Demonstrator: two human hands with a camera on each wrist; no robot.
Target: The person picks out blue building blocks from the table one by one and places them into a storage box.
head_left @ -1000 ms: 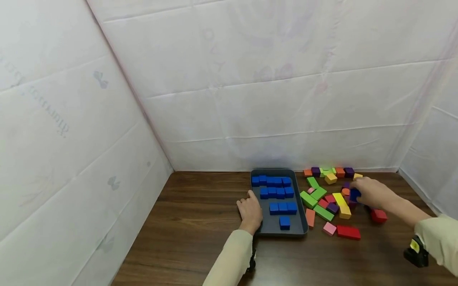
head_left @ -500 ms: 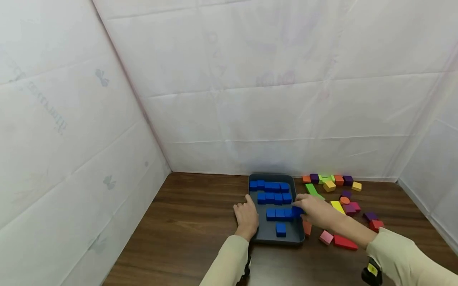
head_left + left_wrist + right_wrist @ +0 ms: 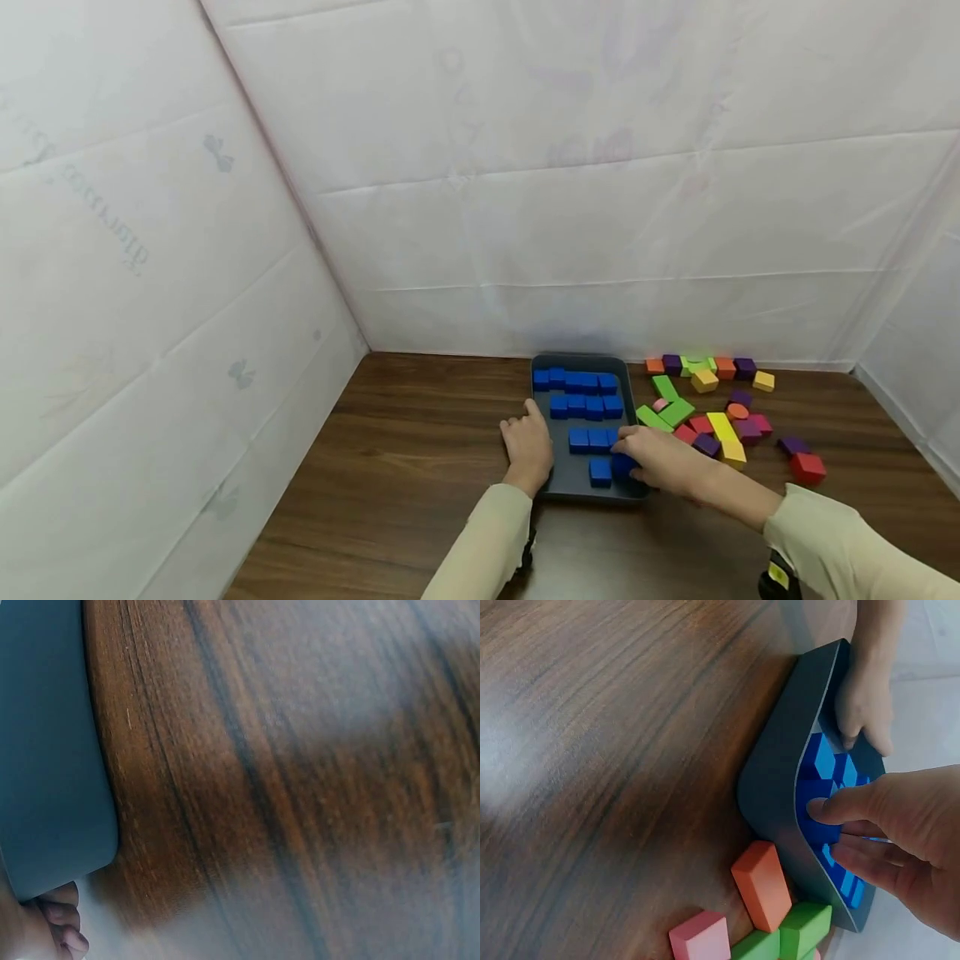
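A dark grey tray (image 3: 564, 482) lies on the brown table and holds several blue blocks (image 3: 585, 407) in rows. My left hand (image 3: 528, 446) holds the tray's left rim; in the right wrist view its fingers (image 3: 859, 712) curl over that rim. My right hand (image 3: 626, 460) is inside the tray near its front right corner and pinches one blue block (image 3: 622, 467), which sits next to a lone blue block (image 3: 600, 472). In the right wrist view, thumb (image 3: 838, 808) and fingers lie on the blue block (image 3: 815, 825). The left wrist view shows only the tray wall (image 3: 45, 750), table and fingertips (image 3: 66, 934).
Loose coloured blocks (image 3: 708, 417) lie right of the tray, with a row (image 3: 701, 367) along the back wall and a red block (image 3: 810, 468) further right. An orange block (image 3: 761, 885) lies against the tray's right side. White sheets wall the table on three sides.
My right hand took a blue block from the pile on the right, carried it left over the tray and lowered it into the front row. The left hand stayed on the rim.
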